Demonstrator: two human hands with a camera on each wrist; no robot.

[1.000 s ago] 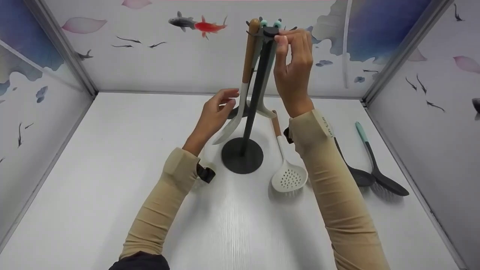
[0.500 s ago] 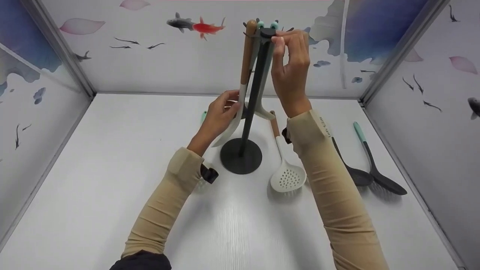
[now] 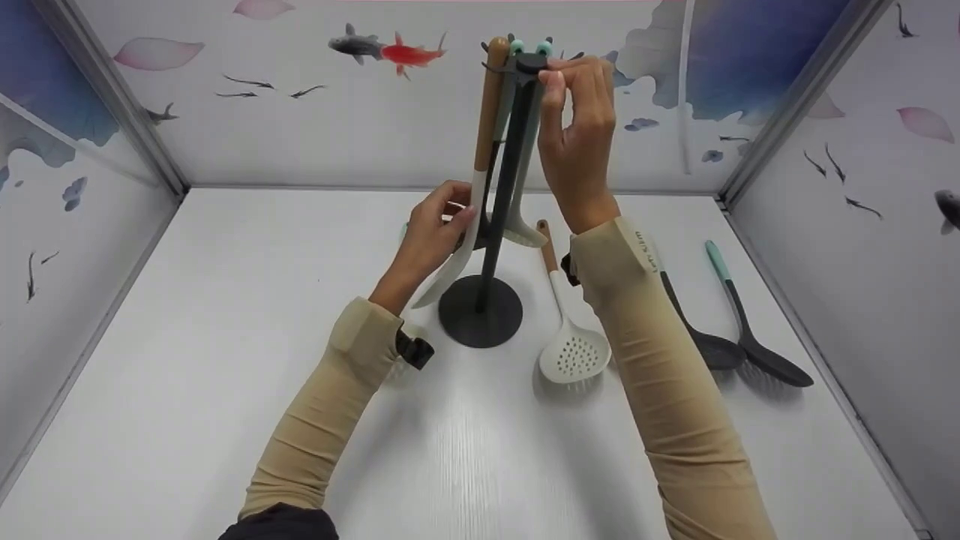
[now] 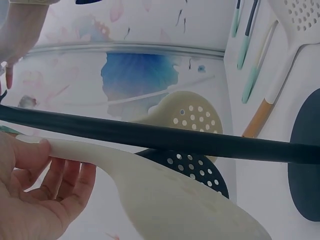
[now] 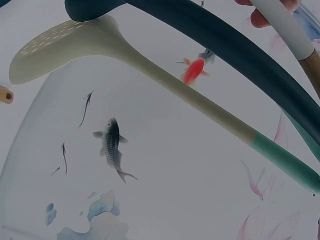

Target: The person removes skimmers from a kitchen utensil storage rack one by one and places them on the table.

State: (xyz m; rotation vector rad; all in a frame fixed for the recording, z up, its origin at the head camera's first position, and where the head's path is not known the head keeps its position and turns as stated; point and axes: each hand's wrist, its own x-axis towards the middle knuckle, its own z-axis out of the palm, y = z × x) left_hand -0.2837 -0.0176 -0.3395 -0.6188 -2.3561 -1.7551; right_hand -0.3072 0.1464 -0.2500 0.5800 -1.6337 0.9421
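**Both hands at the utensil stand; cream spatula held low, top hub pinched**

Dark utensil stand [image 3: 480, 319] sits at table centre, round base on the white table [image 3: 225, 360], pole rising toward 12 o'clock in the head view.

Left hand [image 3: 431, 236]: at about 10 o'clock from the base, fingers curled round the lower shaft of the cream spatula [image 3: 450, 270]. This spatula has a wooden handle and hangs from the stand's top; its blade tilts down toward 7 o'clock, just beside the pole. Left wrist view confirms: thumb and fingers pinch the cream shaft directly under the dark pole [image 4: 150, 137].

Right hand [image 3: 577, 142]: raised at the stand's top, fingertips pinching at the hub [image 3: 531, 63] where the handles hang. Exactly what the fingers hold there cannot be told.

Also hanging: a cream slotted utensil with teal handle [image 5: 150, 75], and a dark perforated one behind it [image 4: 192, 167].

Lying on the table at 3 o'clock of the base: white skimmer [image 3: 574, 352], then two dark utensils [image 3: 742, 352] well apart from the stand.
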